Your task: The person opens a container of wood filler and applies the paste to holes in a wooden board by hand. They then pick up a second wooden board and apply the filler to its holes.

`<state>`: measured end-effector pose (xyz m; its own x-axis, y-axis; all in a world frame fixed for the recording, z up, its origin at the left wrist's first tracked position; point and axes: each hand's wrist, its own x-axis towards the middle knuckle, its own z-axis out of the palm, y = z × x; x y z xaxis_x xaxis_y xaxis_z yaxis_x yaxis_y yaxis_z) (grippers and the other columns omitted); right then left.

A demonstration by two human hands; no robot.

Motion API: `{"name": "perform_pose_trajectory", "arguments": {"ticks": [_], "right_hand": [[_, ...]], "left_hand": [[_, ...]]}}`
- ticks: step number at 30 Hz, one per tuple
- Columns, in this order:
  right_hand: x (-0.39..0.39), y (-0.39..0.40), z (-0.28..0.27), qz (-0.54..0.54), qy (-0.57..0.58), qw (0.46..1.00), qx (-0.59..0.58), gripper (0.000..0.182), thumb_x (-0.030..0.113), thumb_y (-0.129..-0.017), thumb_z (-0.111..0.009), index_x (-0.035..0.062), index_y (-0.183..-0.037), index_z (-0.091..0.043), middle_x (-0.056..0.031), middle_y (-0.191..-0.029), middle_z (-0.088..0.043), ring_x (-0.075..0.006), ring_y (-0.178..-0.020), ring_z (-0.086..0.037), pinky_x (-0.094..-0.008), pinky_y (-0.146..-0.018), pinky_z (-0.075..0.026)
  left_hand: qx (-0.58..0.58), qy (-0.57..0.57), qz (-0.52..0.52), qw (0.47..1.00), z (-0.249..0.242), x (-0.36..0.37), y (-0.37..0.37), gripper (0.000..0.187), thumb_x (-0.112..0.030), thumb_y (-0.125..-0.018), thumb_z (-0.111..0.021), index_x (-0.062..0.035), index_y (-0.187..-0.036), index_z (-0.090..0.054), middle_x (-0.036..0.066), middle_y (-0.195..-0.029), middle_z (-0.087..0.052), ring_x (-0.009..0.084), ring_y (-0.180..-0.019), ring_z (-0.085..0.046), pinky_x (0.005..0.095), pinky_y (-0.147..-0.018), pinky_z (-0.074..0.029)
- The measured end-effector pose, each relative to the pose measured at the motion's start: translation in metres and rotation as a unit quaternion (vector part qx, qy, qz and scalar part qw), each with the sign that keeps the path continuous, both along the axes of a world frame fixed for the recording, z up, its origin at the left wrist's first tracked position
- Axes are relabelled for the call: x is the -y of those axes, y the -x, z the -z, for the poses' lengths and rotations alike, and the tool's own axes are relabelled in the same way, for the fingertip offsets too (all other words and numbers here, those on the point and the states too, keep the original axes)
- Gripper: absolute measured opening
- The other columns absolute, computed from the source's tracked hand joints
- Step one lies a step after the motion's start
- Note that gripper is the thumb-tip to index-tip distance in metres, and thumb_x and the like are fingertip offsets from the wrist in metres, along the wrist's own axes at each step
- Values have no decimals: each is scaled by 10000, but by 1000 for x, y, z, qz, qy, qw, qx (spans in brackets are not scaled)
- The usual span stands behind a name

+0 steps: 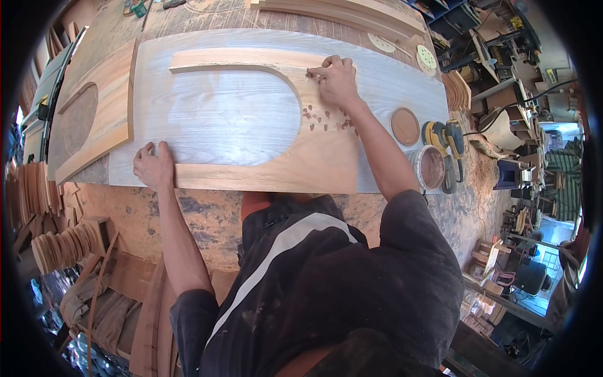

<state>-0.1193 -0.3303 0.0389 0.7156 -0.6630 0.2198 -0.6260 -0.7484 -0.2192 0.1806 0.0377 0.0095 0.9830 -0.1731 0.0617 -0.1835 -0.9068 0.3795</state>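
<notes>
A U-shaped wooden frame piece [314, 160] lies on a pale grey-white board [232, 116] on the workbench. My left hand [152, 164] presses flat on the near left end of the frame, fingers spread. My right hand [336, 78] rests on the frame's curved far right part, fingertips pinched at the wood surface; whether something small is between them cannot be made out. Several reddish-brown dabs of filler [323, 118] dot the wood just below that hand.
An open tub of brown paste [430, 166] and its round lid [405, 125] sit at the right, beside a yellow orbital sander [443, 135]. Sanding discs [426, 56] lie farther back. Another frame piece [94, 119] lies left. Stacked curved wood parts [59, 242] sit below the bench.
</notes>
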Motion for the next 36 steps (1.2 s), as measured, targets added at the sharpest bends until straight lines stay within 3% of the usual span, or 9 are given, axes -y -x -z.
{"name": "perform_pose_trajectory", "arguments": {"ticks": [12,14,23,36], "right_hand": [[-5,1,-10,-4,2,1000,-5,317,130,-906,-649,273,-1101,-855,-82,-1303,-606,-320,-1236,-484,-475,-1143,-322],[-10,1,-15,-60,79,994,-46,292,132,-918,-641,244,-1085,-853,-102,-1285,-624,-330,-1261,-505,-493,-1159,-311],[0,-1,-6,-152,202,963,-93,191,178,-944,-619,158,-965,-807,-149,-1294,-621,-346,-1288,-526,-594,-1229,-270],[-2,14,-3,-148,197,968,-45,236,177,-940,-625,186,-1091,-806,-140,-1279,-623,-346,-1257,-554,-605,-1199,-294]], "left_hand": [[-2,-2,-4,1000,2,0,-1,589,-502,-894,-647,-121,-1337,-729,152,-1487,-559,386,-1397,-476,491,-1185,-403],[-2,-4,-3,1000,2,0,-1,589,-501,-894,-647,-122,-1337,-729,152,-1486,-559,385,-1398,-474,491,-1184,-403],[8,-13,3,1000,8,-2,-3,590,-523,-910,-651,-135,-1348,-729,167,-1503,-566,415,-1393,-486,518,-1176,-406],[1,-11,-2,1000,4,0,-2,584,-510,-901,-643,-140,-1344,-730,153,-1511,-554,394,-1406,-474,500,-1184,-404]]}}
